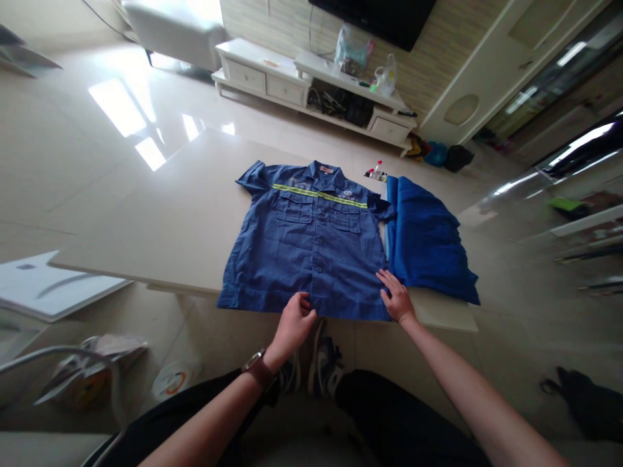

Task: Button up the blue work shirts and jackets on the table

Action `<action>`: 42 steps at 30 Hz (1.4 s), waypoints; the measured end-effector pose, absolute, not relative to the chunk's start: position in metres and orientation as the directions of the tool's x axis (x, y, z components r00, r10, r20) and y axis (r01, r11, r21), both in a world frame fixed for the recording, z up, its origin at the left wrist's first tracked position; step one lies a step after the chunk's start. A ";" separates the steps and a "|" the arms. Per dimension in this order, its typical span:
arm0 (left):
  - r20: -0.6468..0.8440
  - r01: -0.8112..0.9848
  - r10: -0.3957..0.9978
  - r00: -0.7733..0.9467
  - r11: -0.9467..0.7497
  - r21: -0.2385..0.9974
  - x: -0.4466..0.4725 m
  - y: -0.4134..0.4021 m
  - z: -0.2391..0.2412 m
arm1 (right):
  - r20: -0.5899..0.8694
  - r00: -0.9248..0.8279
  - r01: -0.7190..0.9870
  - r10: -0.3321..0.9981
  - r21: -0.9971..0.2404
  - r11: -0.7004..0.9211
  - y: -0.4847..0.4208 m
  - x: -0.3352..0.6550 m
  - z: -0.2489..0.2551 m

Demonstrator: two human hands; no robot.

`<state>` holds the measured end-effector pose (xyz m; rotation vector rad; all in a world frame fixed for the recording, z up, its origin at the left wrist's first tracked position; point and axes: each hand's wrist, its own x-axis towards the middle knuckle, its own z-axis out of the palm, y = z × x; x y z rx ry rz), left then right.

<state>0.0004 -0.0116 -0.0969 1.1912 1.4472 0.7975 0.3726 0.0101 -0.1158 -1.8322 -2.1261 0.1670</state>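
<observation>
A blue short-sleeved work shirt (296,253) lies front up and spread out on the table, its collar pointing away from me. It has a yellow-green stripe across the chest, two flap pockets and a buttoned front. At the bottom hem, close to the button line, my left hand (293,324) has its fingers curled in on the shirt's edge. My right hand (398,299) rests on the hem's right corner, fingers stretched out and apart. Beside the shirt on the right is a folded pile of brighter blue cloth (428,240), touching its right sleeve.
The pale table (160,220) extends to the left of the shirt. Small bottles with red caps (376,171) stand behind the cloth pile. Across the floor is a white TV cabinet (272,78) with plastic bags on it. A white bucket (172,381) sits low on the left.
</observation>
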 end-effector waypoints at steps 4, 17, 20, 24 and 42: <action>-0.266 0.262 0.960 0.083 0.237 0.935 0.000 -0.015 -0.101 | 0.161 -0.109 0.934 0.981 -0.320 0.157 0.009 0.370 -0.112; -0.230 0.480 0.966 0.115 0.148 0.865 -0.003 -0.012 -0.090 | 0.173 -0.134 0.934 0.976 -0.308 0.183 0.011 0.374 -0.115; -0.343 0.290 0.931 0.126 0.296 0.910 -0.002 -0.006 -0.091 | 0.164 -0.119 0.932 0.979 -0.321 0.167 0.011 0.373 -0.113; -0.558 -0.110 0.804 0.205 0.585 0.804 0.002 -0.001 -0.094 | 0.153 -0.104 0.933 0.983 -0.327 0.150 0.012 0.372 -0.113; -0.492 -0.066 0.800 0.344 0.543 0.837 0.012 -0.003 -0.090 | 0.246 -0.161 0.898 0.956 -0.366 0.245 0.013 0.382 -0.119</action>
